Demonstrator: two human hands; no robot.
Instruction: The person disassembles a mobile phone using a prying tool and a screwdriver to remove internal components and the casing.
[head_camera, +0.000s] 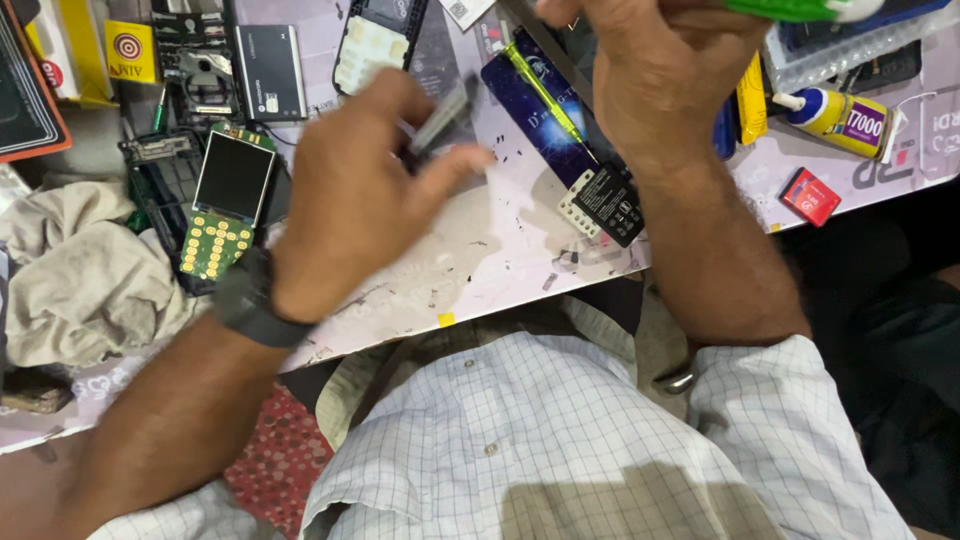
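The scuffed pale-pink bench is littered with phone parts; a clear ridged plastic tray sits at its far right edge, contents unclear; the left hand pinches a blurred thin grey strip above the bench; the right hand is closed around a green object; a green keypad circuit board with a dark screen lies beside a crumpled beige cloth.

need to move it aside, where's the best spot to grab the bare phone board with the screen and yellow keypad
Probably by its two long edges near the middle of the phone board, where screen meets keypad, coming straight down from above. It lies flat and face up, so this keeps fingers off the dark screen and the contacts. The left hand is nearest, but it holds a small grey part.
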